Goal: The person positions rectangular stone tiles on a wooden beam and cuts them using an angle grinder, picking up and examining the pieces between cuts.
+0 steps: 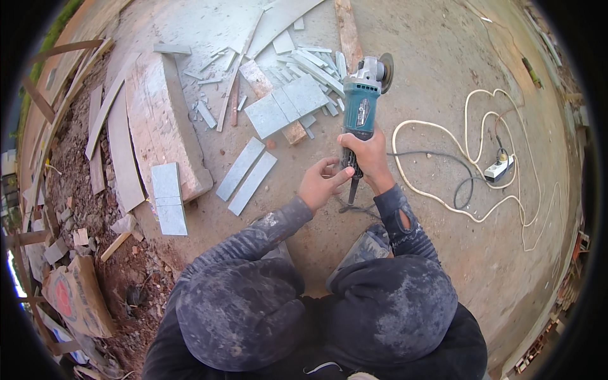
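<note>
Outdoors, on a bare concrete floor (pixel 443 76), an angle grinder (pixel 362 104) with a teal body is held upright in front of a crouching person. The right hand (pixel 367 158) is clamped around the grinder's dark rear handle, with the disc end pointing away from the person, toward the top of the view. The left hand (pixel 320 183) is held just beside the handle, its fingers (pixel 329 166) loosely curled and its thumb touching the lower end of the grip; it is not closed on anything. Both forearms are covered by dusty dark sleeves, and dusty dark trousers are seen over the knees at the bottom of the view.

A dark cable (pixel 437 158) runs from the grinder's handle across the floor to a white socket block (pixel 498 168), which lies among the loops of a cream extension cord (pixel 481 126) to the right. Just beyond the grinder, a pile of grey tile offcuts (pixel 297 69) is spread around a larger grey tile (pixel 285 104) resting on a reddish brick (pixel 272 101). Two long grey tile strips (pixel 247 174) lie side by side to the left of the hands. Further left, a thick stone slab (pixel 161 120) is seen with a pale tile piece (pixel 168 197) at its near end. Loose earth and rubble border the floor on the left, where a cement sack (pixel 76 294) is lying.
</note>
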The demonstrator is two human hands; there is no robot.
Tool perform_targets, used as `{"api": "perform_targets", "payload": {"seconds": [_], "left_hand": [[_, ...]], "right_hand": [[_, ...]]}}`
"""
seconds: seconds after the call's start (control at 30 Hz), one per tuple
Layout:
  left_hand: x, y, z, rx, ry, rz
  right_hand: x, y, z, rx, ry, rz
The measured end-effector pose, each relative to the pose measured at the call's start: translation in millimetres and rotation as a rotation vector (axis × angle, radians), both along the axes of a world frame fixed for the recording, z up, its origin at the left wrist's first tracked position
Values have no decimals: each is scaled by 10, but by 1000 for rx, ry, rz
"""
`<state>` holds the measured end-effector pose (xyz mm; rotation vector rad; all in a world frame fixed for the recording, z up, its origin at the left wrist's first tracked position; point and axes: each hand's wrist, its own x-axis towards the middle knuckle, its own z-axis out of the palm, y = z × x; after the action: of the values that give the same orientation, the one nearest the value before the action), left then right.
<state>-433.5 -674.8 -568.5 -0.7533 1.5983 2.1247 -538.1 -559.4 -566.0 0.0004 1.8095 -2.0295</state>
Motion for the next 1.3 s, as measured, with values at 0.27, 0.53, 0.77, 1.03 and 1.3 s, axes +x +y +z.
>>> {"api": "perform_targets", "payload": {"seconds": [0.27,0.53,0.77,1.03,1.3], "left_hand": [[-50,-23,103,2,419,-34],[-257,-264,406,-350,547,-205],[-195,-1318,-330,-782,232,175],[-500,-1844,-1314,-479,-4,462],[-607,-1772,-1145,31,94,495]], "right_hand": [[-23,-111,324,-130,18,49],[-322,-200,697,64,115,205],[-576,33,1390,539,218,504],[-488,-349,969,525,91,591],[43,-892,-212,562,302,394]]}}
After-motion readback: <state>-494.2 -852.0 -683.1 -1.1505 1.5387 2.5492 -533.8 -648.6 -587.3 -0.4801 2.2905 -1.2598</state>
